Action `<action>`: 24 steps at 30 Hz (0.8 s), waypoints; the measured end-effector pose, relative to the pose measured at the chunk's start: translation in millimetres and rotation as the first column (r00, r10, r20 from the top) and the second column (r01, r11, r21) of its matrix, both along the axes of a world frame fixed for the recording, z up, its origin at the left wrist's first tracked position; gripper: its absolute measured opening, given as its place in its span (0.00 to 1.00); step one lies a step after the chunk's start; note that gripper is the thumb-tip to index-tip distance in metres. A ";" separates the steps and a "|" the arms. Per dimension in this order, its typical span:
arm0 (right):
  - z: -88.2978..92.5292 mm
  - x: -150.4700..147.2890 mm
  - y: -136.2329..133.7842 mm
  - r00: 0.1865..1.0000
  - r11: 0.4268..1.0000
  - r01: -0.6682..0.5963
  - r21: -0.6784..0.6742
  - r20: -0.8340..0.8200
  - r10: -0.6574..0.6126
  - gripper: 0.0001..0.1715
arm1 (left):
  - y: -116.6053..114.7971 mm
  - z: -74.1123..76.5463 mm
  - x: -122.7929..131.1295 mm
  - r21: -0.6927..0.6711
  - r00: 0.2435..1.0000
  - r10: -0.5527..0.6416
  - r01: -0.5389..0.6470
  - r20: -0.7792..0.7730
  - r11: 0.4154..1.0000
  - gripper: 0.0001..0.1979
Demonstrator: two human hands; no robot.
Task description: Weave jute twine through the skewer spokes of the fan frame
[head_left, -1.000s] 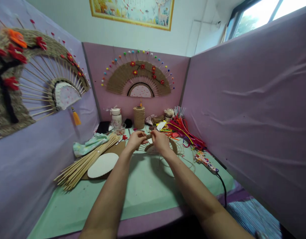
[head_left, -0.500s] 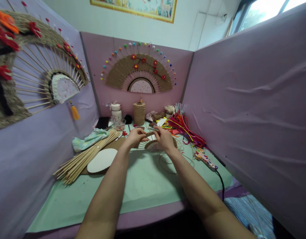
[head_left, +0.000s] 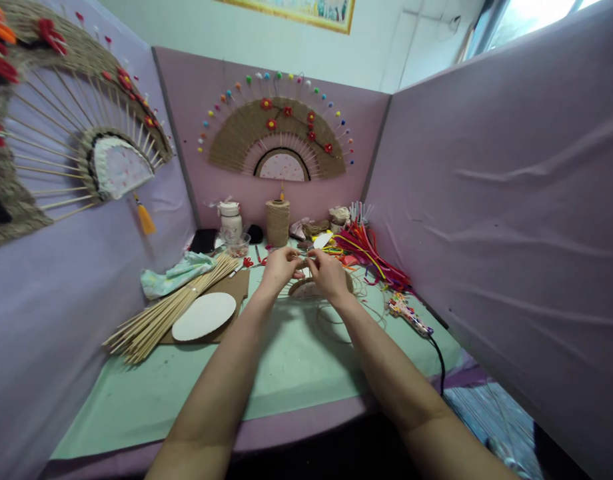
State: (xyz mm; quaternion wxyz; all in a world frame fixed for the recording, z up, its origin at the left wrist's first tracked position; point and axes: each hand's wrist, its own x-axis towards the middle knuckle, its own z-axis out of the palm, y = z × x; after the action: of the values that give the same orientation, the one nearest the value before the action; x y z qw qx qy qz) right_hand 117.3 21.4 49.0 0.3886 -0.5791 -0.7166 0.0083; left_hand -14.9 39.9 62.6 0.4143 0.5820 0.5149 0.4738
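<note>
A small half-round fan (head_left: 309, 288) of thin sticks and brown twine lies on the green cloth, partly covered by my hands. My left hand (head_left: 282, 268) is closed at its upper edge, fingers pinched on the fan. Close beside it, nearly touching, my right hand (head_left: 329, 272) pinches at the same edge, with what looks like the twine between thumb and forefinger. The fingertips are small and partly hidden. Loose loops of twine (head_left: 336, 328) trail over the cloth below and right of my right hand.
Left lie a bundle of bamboo sticks (head_left: 174, 310) and a white oval card (head_left: 204, 316) on cardboard. Behind stand a twine spool (head_left: 277, 223) and a white bottle (head_left: 230, 219). Right are red pipe cleaners (head_left: 374, 257) and a corded glue gun (head_left: 410, 316). Finished fans (head_left: 236, 140) hang on the panels.
My left hand has moved right, closer to my right hand, and its fingers now meet near the right fingertips. The view has shifted slightly.
</note>
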 end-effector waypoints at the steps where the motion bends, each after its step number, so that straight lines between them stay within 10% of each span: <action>1: -0.2 1.3 0.0 1.000 1.000 -0.010 0.007 -0.016 0.010 0.14 | 0.0 -0.9 1.7 0.016 1.000 0.022 -0.022 -0.004 1.000 0.07; 15: 38.0 2.3 11.0 0.892 0.968 -0.246 0.060 -0.376 0.250 0.14 | -0.1 -4.3 4.7 0.117 0.989 0.086 -0.073 -0.118 0.990 0.05; 24: 14.4 18.5 -8.1 0.813 0.988 -0.147 0.045 -0.563 0.147 0.20 | -6.8 0.7 8.1 0.117 0.987 0.097 -0.082 -0.130 0.990 0.05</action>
State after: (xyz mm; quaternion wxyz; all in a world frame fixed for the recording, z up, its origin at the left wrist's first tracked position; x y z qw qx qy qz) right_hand 135.8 13.3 63.4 0.5813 -0.4937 -0.6120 0.2093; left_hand -6.8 33.0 63.3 0.3235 0.6112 0.5403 0.4795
